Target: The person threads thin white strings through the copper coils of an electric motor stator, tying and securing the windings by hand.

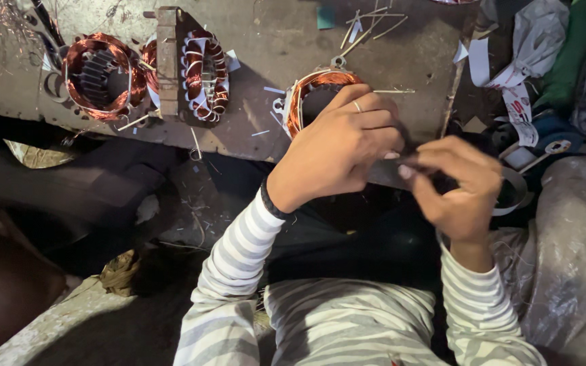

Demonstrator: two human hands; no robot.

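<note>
My left hand and my right hand meet at the near edge of a grey workbench. Together they pinch a small thin dark strip between the fingertips; its exact shape is hard to make out. Just beyond my left hand lies a motor stator with copper windings, partly hidden by the knuckles. There is a ring on one finger of my left hand and a dark band at the wrist. Both sleeves are grey-and-white striped.
Two more copper-wound stators lie at the bench's far left beside a metal block. Thin sticks and paper scraps litter the bench. Plastic bags, a roll of tape and cloth pile up at right.
</note>
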